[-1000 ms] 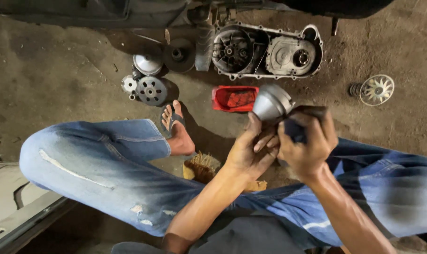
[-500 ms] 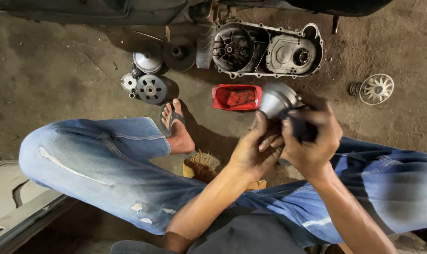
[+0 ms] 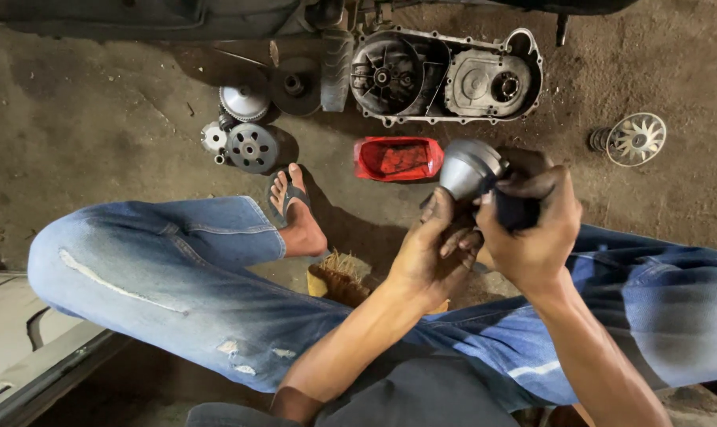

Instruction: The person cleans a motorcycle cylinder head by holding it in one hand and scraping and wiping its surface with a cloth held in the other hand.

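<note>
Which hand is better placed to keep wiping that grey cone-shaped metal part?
Probably the right hand: it grips the dark cloth against the metal part, while the left hand supports it from below.

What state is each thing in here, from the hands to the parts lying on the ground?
Left hand: fingers curled under the metal cone.
Right hand: gripping a dark cloth against the cone.
Metal cone: held up off the ground, tilted.
Red tray: on the dirt, open, stained inside.
Engine cover: lying flat, inside facing up.
Fan wheel: lying apart on the dirt.
Round discs: loose, grouped together.
</note>
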